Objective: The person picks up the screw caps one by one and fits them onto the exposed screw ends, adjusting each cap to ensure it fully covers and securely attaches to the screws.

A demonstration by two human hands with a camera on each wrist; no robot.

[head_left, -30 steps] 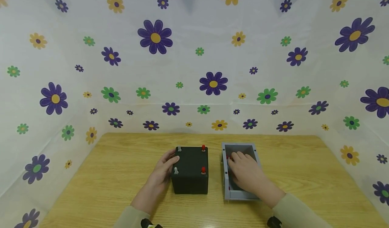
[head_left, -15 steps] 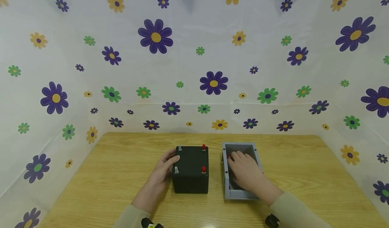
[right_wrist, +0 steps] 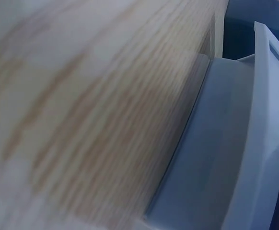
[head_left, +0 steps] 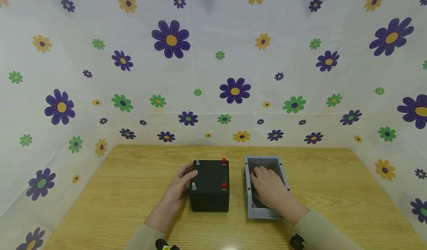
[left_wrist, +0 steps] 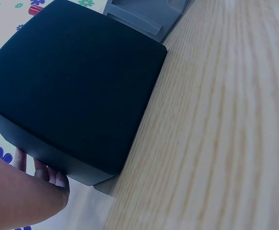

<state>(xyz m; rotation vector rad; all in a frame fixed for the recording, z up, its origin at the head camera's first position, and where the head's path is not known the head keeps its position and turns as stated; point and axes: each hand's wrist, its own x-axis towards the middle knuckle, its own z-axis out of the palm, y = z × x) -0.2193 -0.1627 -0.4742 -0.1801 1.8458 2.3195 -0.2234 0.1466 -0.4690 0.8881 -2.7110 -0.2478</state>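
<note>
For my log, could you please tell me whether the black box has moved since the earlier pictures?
No: the black box shows no visible shift against the back edge of the table.

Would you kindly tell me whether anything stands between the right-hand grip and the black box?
Yes: the right-hand grip is down in the grey bin, so the bin's left wall stands between it and the black box. I see nothing else in the way across the table.

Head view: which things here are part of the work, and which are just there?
Seemingly in the work:
black box with four pegs, gripped by the left hand
grey bin, right hand inside

Just surroundings:
wooden table
flowered cloth
</note>
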